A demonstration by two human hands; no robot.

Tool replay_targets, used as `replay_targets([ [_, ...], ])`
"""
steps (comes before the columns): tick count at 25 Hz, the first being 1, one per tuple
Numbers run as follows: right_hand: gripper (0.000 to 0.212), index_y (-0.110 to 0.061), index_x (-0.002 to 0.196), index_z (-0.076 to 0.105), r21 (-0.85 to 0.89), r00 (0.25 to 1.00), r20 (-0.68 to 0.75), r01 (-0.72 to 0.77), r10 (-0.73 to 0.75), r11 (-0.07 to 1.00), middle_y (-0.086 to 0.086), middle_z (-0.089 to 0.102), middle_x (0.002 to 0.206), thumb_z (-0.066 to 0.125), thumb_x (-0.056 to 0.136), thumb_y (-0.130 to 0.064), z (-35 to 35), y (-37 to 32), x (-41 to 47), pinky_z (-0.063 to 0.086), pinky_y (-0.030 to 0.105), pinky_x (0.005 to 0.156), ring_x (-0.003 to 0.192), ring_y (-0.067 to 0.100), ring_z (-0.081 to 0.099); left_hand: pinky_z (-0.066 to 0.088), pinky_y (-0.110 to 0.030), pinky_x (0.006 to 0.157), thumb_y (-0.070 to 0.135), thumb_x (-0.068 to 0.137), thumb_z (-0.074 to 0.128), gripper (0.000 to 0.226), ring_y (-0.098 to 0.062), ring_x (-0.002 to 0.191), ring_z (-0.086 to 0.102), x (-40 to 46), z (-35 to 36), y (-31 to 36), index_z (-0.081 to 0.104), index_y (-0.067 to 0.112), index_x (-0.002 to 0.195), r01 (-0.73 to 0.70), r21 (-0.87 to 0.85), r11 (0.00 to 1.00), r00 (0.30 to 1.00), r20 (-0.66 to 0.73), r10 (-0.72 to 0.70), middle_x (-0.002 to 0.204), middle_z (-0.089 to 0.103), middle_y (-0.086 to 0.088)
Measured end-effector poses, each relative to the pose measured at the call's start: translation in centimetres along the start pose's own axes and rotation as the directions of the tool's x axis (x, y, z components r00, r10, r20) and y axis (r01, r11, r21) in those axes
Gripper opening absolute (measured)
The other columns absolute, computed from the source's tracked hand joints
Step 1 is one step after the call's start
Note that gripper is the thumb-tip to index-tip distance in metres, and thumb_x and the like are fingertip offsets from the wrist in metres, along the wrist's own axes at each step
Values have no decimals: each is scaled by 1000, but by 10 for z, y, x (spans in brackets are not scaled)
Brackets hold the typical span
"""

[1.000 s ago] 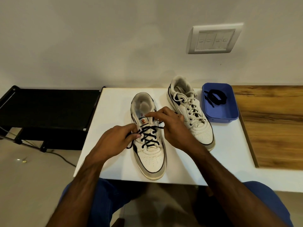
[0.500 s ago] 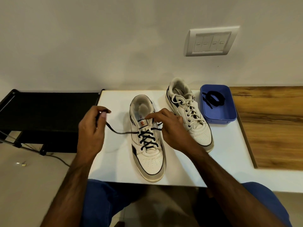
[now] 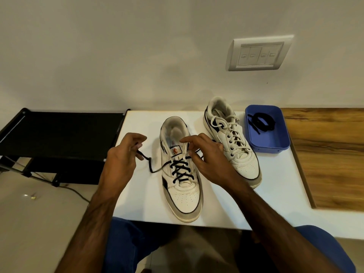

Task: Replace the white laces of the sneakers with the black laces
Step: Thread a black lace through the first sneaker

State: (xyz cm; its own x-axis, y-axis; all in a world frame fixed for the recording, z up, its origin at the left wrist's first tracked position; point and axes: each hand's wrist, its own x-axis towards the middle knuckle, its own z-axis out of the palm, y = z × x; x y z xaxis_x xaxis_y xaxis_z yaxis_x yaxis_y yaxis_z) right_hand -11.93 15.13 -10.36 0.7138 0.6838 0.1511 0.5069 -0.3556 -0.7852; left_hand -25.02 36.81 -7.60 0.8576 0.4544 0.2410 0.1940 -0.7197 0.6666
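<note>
A white sneaker (image 3: 182, 196) with a black lace (image 3: 180, 170) threaded through most eyelets lies toe-toward-me on the white table (image 3: 275, 194). My left hand (image 3: 123, 160) pinches the lace's left end, which hangs slack beside the shoe. My right hand (image 3: 204, 154) rests on the shoe's right side by the upper eyelets, fingers curled on the lace's right end. A second sneaker (image 3: 232, 142) with white laces stands behind and to the right. Another black lace (image 3: 261, 121) lies coiled in the blue tray (image 3: 275, 146).
A black rack (image 3: 59, 133) stands left of the table, cables running below it. A wooden counter (image 3: 331, 154) adjoins the table on the right. A white switch plate (image 3: 258, 53) is on the wall behind. My knees in blue trousers sit under the table's front edge.
My left hand pulled the lace end out to the left, then came back toward the shoe, so the lace now hangs slack. My right hand stayed on the shoe.
</note>
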Motion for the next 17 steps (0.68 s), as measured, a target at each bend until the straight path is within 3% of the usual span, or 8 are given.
replay_targets([
  [3, 36, -42, 125, 55, 60, 1000, -15, 10, -9, 998, -17, 57, 102, 52, 95, -22, 2, -1, 1, 39, 56, 99, 100, 5, 61, 50, -10, 68, 2, 97, 61, 6, -9, 70, 70, -1, -1, 9, 64, 4, 102, -60, -63, 996, 989, -140, 51, 112, 74, -2],
  [5, 35, -44, 124, 55, 86, 1000, -23, 23, -21, 996, -19, 56, 100, 48, 93, -31, 2, -1, 2, 44, 57, 94, 100, 7, 61, 52, -16, 69, 3, 93, 68, 8, -13, 65, 68, -2, 2, 17, 73, 6, 98, -71, -127, 989, 983, -178, 47, 98, 76, 1],
  [8, 27, -40, 121, 59, 93, 999, -36, 18, -15, 996, -18, 55, 98, 53, 95, -37, 3, 1, 4, 49, 51, 92, 96, 6, 61, 49, -15, 70, 3, 89, 72, 16, -11, 67, 64, 0, 16, 29, 79, 11, 102, -104, -181, 978, 989, -123, 82, 87, 73, 5],
  [11, 27, -32, 114, 60, 90, 995, -96, 10, -1, 996, -15, 53, 96, 69, 90, -42, 7, -6, 4, 54, 34, 79, 88, 5, 59, 38, -23, 75, 18, 91, 73, 19, -10, 81, 53, 3, 32, 33, 79, 19, 108, -289, 32, 957, 954, -75, 290, 82, 61, 7],
  [14, 33, -28, 112, 55, 45, 983, -184, -13, 21, 999, -13, 52, 94, 75, 87, -35, 16, -14, 2, 46, 22, 69, 84, 5, 54, 18, -30, 79, 38, 92, 65, 25, -17, 86, 49, 7, 38, 33, 79, 27, 110, -327, 316, 891, 919, -114, 378, 79, 59, 8],
  [17, 33, -25, 103, 52, 193, 949, -231, -173, 216, 966, -10, 60, 87, 78, 84, -31, 19, -19, -1, 48, 19, 66, 82, 6, 59, 15, -29, 80, 37, 98, 53, 32, -21, 86, 50, 8, 40, 32, 76, 24, 116, -326, 315, 892, 929, -68, 363, 83, 57, 4],
])
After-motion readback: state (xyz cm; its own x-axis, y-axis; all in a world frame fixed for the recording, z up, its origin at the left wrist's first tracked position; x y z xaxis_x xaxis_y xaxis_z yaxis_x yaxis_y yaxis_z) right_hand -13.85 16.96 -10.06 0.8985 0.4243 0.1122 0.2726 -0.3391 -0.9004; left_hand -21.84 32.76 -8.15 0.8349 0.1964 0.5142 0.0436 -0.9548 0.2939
